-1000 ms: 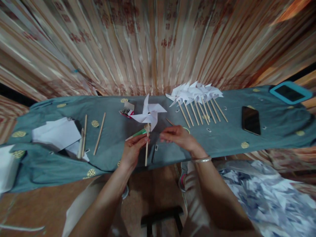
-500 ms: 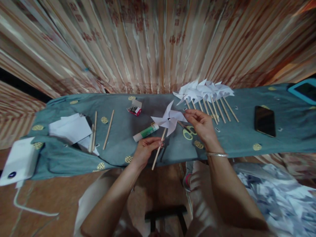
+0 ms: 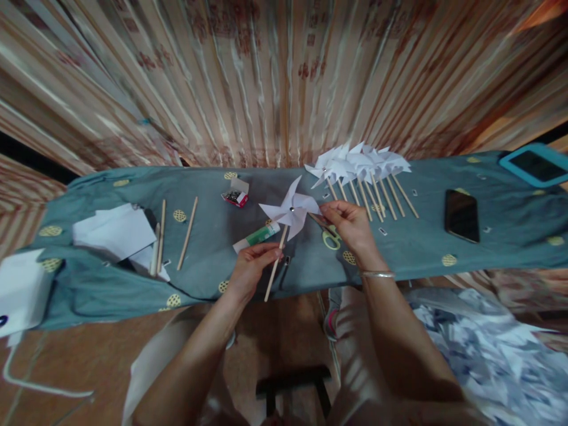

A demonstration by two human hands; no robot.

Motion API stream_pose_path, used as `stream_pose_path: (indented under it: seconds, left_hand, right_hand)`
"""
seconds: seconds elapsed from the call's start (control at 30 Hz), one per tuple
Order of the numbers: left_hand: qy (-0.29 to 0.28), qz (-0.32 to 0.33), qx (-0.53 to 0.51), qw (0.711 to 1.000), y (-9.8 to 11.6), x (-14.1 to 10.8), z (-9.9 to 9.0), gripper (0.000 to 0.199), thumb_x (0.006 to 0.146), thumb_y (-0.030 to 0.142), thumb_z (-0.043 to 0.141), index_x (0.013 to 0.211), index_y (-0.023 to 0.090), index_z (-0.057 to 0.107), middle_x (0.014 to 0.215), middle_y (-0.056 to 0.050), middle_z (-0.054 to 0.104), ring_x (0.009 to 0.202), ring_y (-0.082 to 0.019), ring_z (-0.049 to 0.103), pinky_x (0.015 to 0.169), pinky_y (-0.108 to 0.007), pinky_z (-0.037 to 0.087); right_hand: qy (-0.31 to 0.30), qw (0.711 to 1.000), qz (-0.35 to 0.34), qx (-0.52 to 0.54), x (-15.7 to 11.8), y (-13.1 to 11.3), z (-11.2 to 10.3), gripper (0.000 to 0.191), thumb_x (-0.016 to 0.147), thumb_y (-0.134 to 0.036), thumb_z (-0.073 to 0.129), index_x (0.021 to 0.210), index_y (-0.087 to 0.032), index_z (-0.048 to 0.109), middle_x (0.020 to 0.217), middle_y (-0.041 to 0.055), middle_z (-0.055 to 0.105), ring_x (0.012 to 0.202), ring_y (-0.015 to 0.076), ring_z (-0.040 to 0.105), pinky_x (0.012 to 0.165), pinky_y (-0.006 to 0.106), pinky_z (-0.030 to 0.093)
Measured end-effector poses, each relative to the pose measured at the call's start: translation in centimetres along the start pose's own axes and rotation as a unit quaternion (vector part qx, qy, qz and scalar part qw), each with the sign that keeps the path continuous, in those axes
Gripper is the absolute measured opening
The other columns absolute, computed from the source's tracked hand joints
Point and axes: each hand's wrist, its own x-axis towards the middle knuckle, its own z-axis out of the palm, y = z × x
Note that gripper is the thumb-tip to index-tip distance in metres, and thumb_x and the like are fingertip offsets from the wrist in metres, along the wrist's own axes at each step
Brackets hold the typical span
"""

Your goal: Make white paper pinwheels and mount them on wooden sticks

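A white paper pinwheel (image 3: 295, 207) on a wooden stick is held above the middle of the table, with a dark pin at its centre. My left hand (image 3: 252, 269) is closed round the stick below the blades. At the right, my right hand (image 3: 348, 228) pinches the tip of one blade. Under the pinwheel lie a green and white glue stick (image 3: 256, 238) and scissors with yellow-green handles (image 3: 331, 238), partly covered. Behind my right hand, several finished pinwheels (image 3: 359, 163) lie in an overlapping row.
An open box of pins (image 3: 236, 194) stands left of the pinwheel. Farther left are loose sticks (image 3: 188, 234) and white paper sheets (image 3: 113, 231). A phone (image 3: 462, 216) and a blue-framed tablet (image 3: 539, 164) lie right. A white device (image 3: 24, 290) sits at the left edge.
The whole view has shifted slightly, so things on the table appear a little farther left. Both hands keep their hold on the pinwheel, which shows nearly the same pose.
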Motion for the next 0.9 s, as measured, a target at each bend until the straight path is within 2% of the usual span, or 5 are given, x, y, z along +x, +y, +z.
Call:
stream_pose_path:
  seconds: [0.2, 0.5, 0.67, 0.9]
  left_hand:
    - [0.005, 0.019, -0.002, 1.0, 0.19, 0.13, 0.0, 0.036, 0.044, 0.033, 0.093, 0.071, 0.015, 0.079, 0.066, -0.004, 0.073, 0.061, -0.012, 0.062, 0.067, -0.024, 0.05]
    - [0.033, 0.028, 0.002, 0.999, 0.44, 0.35, 0.3, 0.039, 0.04, 0.034, 0.095, 0.069, 0.016, 0.079, 0.068, -0.004, 0.075, 0.063, -0.012, 0.064, 0.068, -0.023, 0.05]
    - [0.047, 0.035, 0.007, 0.998, 0.31, 0.57, 0.51, 0.042, 0.037, 0.035, 0.096, 0.071, 0.017, 0.079, 0.069, -0.004, 0.075, 0.064, -0.013, 0.066, 0.07, -0.024, 0.051]
    - [0.045, 0.07, 0.034, 0.996, 0.03, 0.86, 0.69, 0.039, 0.041, 0.036, 0.094, 0.072, 0.017, 0.079, 0.07, -0.003, 0.075, 0.065, -0.014, 0.065, 0.07, -0.026, 0.052]
  right_hand:
    - [0.002, 0.999, 0.017, 0.031, 0.15, 0.28, 0.35, 0.039, 0.054, -0.054, 0.083, 0.067, -0.021, 0.067, 0.058, -0.0023, 0.063, 0.055, 0.0119, 0.056, 0.06, 0.029, 0.049]
    - [-0.027, 0.999, 0.016, 0.038, -0.1, 0.05, 0.47, 0.04, 0.058, -0.056, 0.082, 0.066, -0.019, 0.067, 0.053, -0.0043, 0.059, 0.051, 0.0096, 0.05, 0.052, 0.024, 0.04]
    - [-0.032, 0.998, 0.019, 0.056, -0.16, 0.25, 0.72, 0.044, 0.054, -0.058, 0.084, 0.065, -0.019, 0.067, 0.053, -0.0039, 0.061, 0.051, 0.0093, 0.052, 0.052, 0.023, 0.042]
    - [-0.048, 0.997, 0.026, 0.062, -0.61, 0.2, 0.8, 0.039, 0.056, -0.054, 0.082, 0.064, -0.019, 0.066, 0.055, -0.0027, 0.062, 0.054, 0.0108, 0.056, 0.053, 0.023, 0.043]
